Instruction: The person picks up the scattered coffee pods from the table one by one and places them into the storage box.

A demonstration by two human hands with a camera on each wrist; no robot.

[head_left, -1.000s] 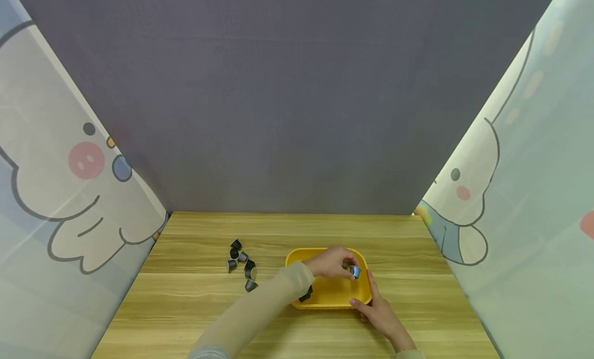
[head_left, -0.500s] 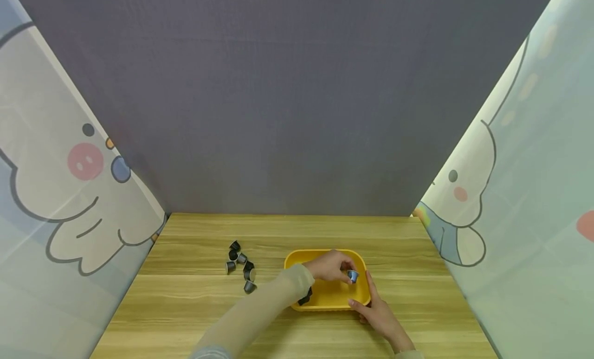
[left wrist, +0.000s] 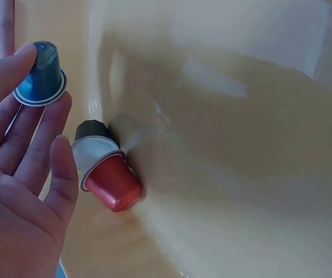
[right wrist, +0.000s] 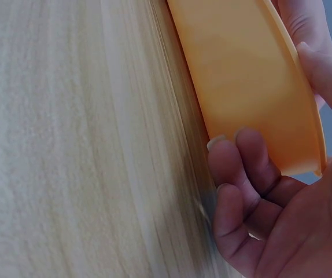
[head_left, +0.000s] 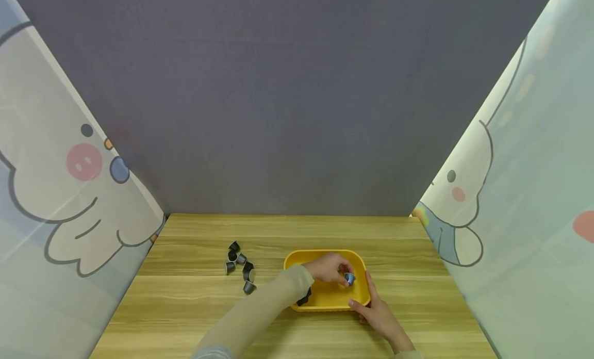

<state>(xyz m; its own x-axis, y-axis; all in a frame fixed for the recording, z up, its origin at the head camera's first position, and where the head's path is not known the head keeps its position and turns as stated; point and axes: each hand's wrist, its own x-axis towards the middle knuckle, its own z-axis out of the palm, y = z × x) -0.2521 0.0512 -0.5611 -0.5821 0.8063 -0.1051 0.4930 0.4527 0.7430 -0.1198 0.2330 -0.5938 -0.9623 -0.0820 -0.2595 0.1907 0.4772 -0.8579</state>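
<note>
My left hand (head_left: pixel 328 268) reaches over the yellow tray (head_left: pixel 325 251) and pinches a blue coffee capsule (head_left: pixel 349 279) between thumb and fingers. In the left wrist view that blue capsule (left wrist: pixel 41 75) has its rimmed end downward. Below it in the tray, a red capsule (left wrist: pixel 115 182) lies on its side against a dark capsule (left wrist: pixel 91 128) with a pale lid. Black capsules (head_left: pixel 303 298) sit at the tray's near left corner, partly covered by the sleeve. My right hand (head_left: pixel 381 313) grips the tray's near right corner, thumb over the rim (right wrist: pixel 293 55) and fingers curled against the outer wall.
Several black and grey capsules (head_left: pixel 241 258) lie loosely grouped on the wooden table (head_left: pixel 195 297) left of the tray. A dark grey panel (head_left: pixel 287 116) stands behind the table, and printed cartoon curtains (head_left: pixel 520 245) flank it on both sides.
My left hand has shifted slightly nearer and left inside the tray, carrying the blue capsule lower. The right hand keeps its grip on the tray.
</note>
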